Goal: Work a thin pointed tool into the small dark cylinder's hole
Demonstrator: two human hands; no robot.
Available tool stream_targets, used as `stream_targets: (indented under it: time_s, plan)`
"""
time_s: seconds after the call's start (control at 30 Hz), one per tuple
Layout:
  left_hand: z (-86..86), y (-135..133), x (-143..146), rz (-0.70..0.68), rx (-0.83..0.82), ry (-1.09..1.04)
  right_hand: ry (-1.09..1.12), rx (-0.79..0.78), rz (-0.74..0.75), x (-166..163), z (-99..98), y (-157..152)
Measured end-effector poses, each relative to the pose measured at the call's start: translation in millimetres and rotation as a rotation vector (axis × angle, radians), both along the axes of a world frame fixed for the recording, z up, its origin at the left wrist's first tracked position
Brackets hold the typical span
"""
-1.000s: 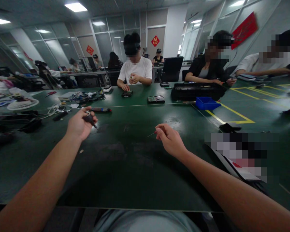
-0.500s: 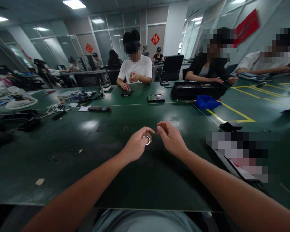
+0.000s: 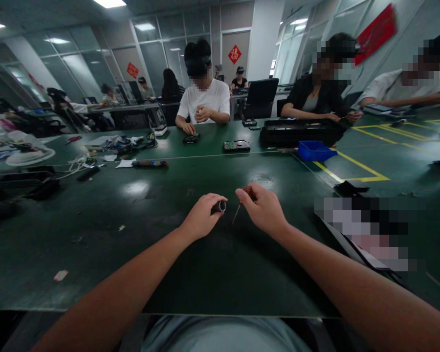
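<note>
Over the middle of the green table, my left hand is closed around a short dark cylinder with a bright metal rim that faces right. Most of the cylinder is hidden by my fingers. A little to the right, my right hand grips a small screwdriver. Its thin metal shaft slants down to the left, with a bit of red near my thumb, while the handle is mostly covered. The two hands are apart, and the screwdriver's tip does not touch the cylinder.
Beyond my hands lie a dark pen-shaped tool, a hard drive and a blue bin. A long black casing stands near a co-worker on the right. Cables and a white fan grille lie at left.
My left hand has turned, so the ring now shows as the rim of a dark cylinder. My right hand has tilted, and the screwdriver's shaft now points down-left.
</note>
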State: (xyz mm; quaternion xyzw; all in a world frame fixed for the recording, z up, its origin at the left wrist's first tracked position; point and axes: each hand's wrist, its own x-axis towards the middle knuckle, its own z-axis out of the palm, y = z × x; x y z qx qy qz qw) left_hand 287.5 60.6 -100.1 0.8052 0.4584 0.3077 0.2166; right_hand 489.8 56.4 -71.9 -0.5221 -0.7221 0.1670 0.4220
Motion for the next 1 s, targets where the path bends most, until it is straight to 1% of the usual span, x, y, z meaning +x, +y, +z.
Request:
stream_targets:
  time_s: [0.07,0.13,0.27,0.4,0.53,0.6,0.77,0.9,1.0]
  plan:
    - [-2.7,2.3,-1.9,0.024,0.050,0.000,0.016,0.016,0.022,0.3,0.9,-2.1]
    - [-4.1,3.2,-2.8,0.058,0.064,-0.008,0.079,0.028,0.048,0.5,0.8,-3.7]
    - [-3.1,3.1,-2.8,0.118,0.089,-0.015,0.315,0.047,0.079,1.0,-1.4,-4.0]
    - [-3.1,3.5,-3.0,0.111,0.086,-0.052,0.401,0.039,0.091,1.6,-4.8,-2.0]
    - [-4.5,3.7,-3.3,0.083,0.065,-0.087,0.457,0.074,0.088,1.9,-6.6,-1.6]
    - [-4.3,3.3,-3.1,0.073,0.056,-0.101,0.465,0.079,0.077,1.7,-7.0,-1.6]
    - [-2.2,2.8,-2.5,0.049,0.051,-0.119,0.445,0.023,0.107,0.6,-8.5,-0.8]
    - [-2.7,3.7,-3.4,0.053,0.057,-0.136,0.434,0.028,0.096,1.3,-7.6,-0.5]
    - [-3.7,4.5,-4.5,0.050,0.061,-0.139,0.353,0.043,0.075,3.6,-3.7,-1.4]
